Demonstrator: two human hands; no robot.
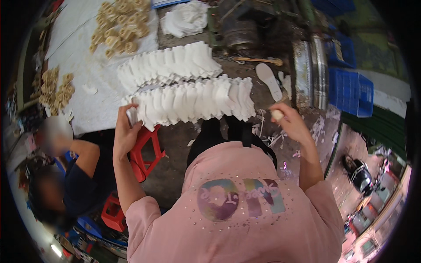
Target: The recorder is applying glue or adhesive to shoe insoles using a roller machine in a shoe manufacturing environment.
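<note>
Two rows of overlapping soft white pieces (188,103) lie across the work table before me; I cannot make out their exact kind. At the left end of the nearer row, my left hand (126,131) is closed around a small whitish piece (132,116), thumb and fingers curled toward each other. My right hand (294,127) is off the row's right end, gripping a tool by its rounded cream handle (277,115). A thin shaft seems to point left from it, too fine to tell its tip.
A white insole (268,82) and a wooden stick (258,59) lie beyond my right hand. Beige ring-shaped pieces (120,26) are heaped on the white-covered table (87,65). Blue crates (351,92) stand at right. Left, a person (85,175) sits near a red stool (142,153).
</note>
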